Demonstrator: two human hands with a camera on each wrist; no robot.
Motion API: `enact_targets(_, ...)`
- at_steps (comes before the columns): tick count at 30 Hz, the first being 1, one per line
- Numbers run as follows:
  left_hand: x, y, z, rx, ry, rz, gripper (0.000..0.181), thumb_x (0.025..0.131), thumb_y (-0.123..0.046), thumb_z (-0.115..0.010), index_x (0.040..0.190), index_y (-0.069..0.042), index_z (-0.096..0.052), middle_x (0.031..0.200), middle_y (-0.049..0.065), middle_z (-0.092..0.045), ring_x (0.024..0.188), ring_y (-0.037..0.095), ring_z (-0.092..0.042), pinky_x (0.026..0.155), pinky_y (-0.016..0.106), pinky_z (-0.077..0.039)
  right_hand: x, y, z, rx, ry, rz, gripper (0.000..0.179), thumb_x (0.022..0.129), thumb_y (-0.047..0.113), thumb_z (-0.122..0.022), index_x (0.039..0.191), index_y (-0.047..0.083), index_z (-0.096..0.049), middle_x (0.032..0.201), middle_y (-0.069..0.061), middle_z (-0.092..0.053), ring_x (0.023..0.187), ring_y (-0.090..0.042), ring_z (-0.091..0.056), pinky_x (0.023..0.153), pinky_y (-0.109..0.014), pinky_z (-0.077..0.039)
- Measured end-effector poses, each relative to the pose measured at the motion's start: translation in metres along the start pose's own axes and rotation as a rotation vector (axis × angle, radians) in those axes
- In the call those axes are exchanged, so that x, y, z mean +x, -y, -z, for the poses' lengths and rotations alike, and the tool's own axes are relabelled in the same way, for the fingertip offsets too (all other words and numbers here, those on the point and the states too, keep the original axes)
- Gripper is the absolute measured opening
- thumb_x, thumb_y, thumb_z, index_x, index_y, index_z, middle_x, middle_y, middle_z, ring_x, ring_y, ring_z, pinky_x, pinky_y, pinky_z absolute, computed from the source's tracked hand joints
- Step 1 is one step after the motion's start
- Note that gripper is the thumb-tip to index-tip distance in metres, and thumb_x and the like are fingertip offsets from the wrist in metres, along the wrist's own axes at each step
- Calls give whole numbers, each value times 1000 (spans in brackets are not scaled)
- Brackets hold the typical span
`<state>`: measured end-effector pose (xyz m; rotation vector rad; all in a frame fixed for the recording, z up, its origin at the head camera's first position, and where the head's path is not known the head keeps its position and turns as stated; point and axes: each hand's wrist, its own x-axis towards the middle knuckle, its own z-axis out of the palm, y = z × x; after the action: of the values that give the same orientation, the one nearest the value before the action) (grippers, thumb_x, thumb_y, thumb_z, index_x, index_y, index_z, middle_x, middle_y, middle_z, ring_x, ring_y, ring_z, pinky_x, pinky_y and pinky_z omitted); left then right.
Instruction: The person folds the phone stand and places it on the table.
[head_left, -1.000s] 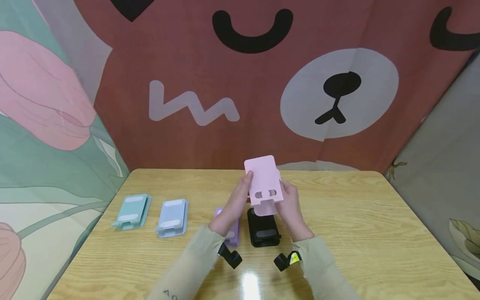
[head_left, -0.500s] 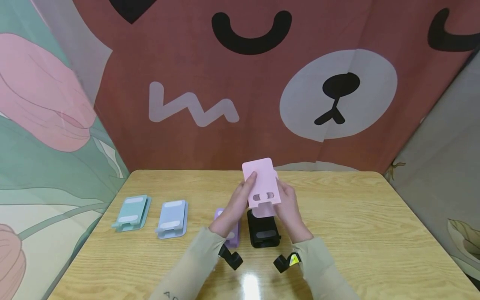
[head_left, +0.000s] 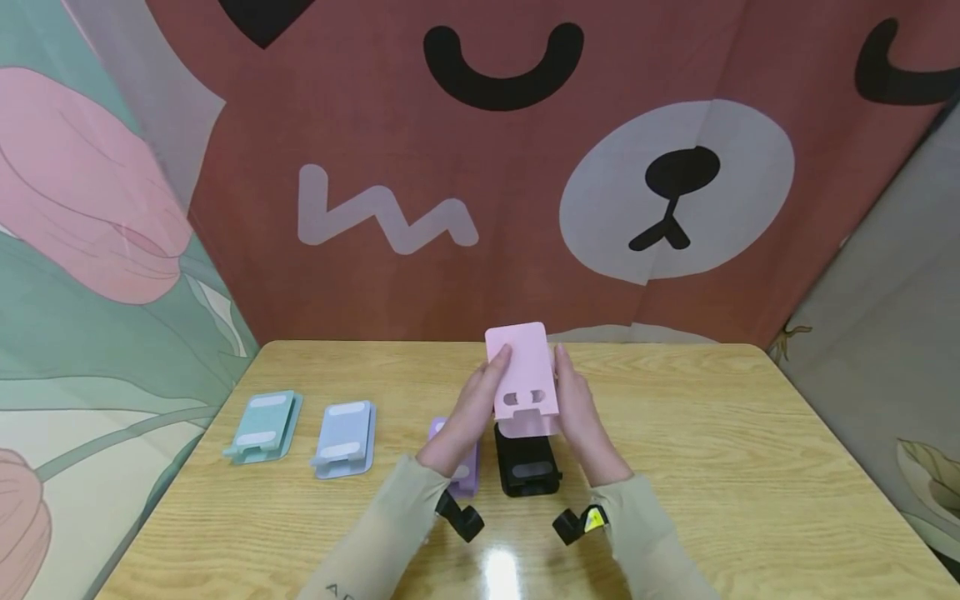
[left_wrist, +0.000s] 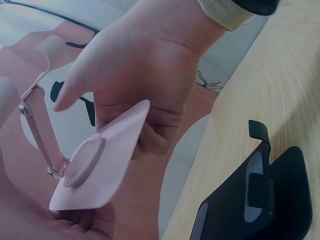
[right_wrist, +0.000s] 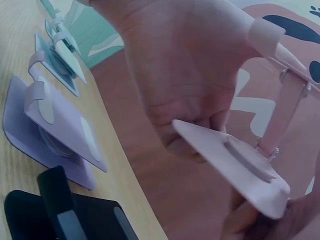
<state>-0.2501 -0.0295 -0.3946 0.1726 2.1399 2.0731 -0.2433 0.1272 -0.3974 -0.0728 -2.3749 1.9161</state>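
A pink folding phone stand (head_left: 522,367) is held up above the table, its slotted upper plate facing me. The left hand (head_left: 474,400) grips its left side, thumb lying on the upper plate. On the other side, the right hand (head_left: 581,412) holds the edge of the base plate (left_wrist: 112,165), its fingers curled beneath and its thumb apart from the plate. The wrist views show the hinged arm (right_wrist: 282,115) raised between the base and the upper plate. Below the hands sits a black phone stand (head_left: 527,462); a purple one (head_left: 467,471) is partly hidden behind the left forearm.
A light blue phone stand (head_left: 345,439) and a teal one (head_left: 264,425) lie folded on the left of the wooden table (head_left: 750,467). Behind the table hangs a printed cloth (head_left: 375,292) with a bear face.
The pink phone stand has come slightly lower. The right hand has shifted its hold, its fingers now straighter along the stand's side in the head view. The other stands stay put.
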Motion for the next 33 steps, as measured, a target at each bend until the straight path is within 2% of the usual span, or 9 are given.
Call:
enact_targets(5,-2,2,0,22,-34,8,98,97,-70,-45,152,10,-31,142,24,-50,133,36,-46,113,51,-32,1,7,4,39,92,-58,83,102,71,-19,129,2,-55,109,-19,-69,87,-22,-65,70,-32,-52)
enact_targets(8,-2,3,0,21,-42,11,96,96,-70,-45,151,9,-35,138,25,-52,132,36,-46,113,50,-32,0,11,7,21,121,-57,84,100,73,-21,136,4,-51,104,-18,-71,84,-22,-65,67,-33,-51)
enact_targets(11,-2,3,0,36,-51,11,95,96,-70,-46,150,8,-37,136,23,-54,131,35,-47,113,49,-32,-1,13,8,-19,134,-29,83,100,73,-22,144,8,-48,107,-17,-67,90,-24,-64,70,-34,-51)
enact_targets(15,-3,3,1,67,-60,1,96,95,-72,-46,149,7,-39,134,21,-55,130,34,-47,113,50,-32,-1,16,8,-78,130,-3,82,101,72,-25,147,7,-45,120,-18,-58,104,-29,-58,73,-35,-52)
enact_targets(19,-3,2,0,86,-64,-13,94,94,-74,-46,147,4,-43,128,19,-58,124,34,-51,110,51,-36,-1,17,7,-107,114,4,84,101,71,-27,147,3,-43,127,-20,-53,112,-32,-54,84,-41,-50)
enact_targets(22,-4,1,-2,96,-69,-24,91,94,-74,-46,144,2,-47,123,17,-59,119,33,-54,106,50,-39,-2,16,7,-102,98,2,83,101,70,-30,143,0,-46,125,-21,-55,110,-33,-55,90,-43,-47)
enact_targets(27,-2,3,-2,105,-74,-44,82,95,-72,-47,134,0,-53,113,13,-60,106,28,-57,98,46,-45,-3,16,6,-91,76,-12,78,101,68,-37,133,-1,-51,114,-20,-60,101,-30,-58,83,-38,-48)
enact_targets(33,-2,3,-2,101,-72,-60,74,96,-69,-48,127,-2,-56,108,12,-61,99,25,-59,89,41,-48,-2,14,5,-85,62,-15,72,101,66,-41,127,0,-55,111,-19,-61,98,-29,-59,83,-37,-47)
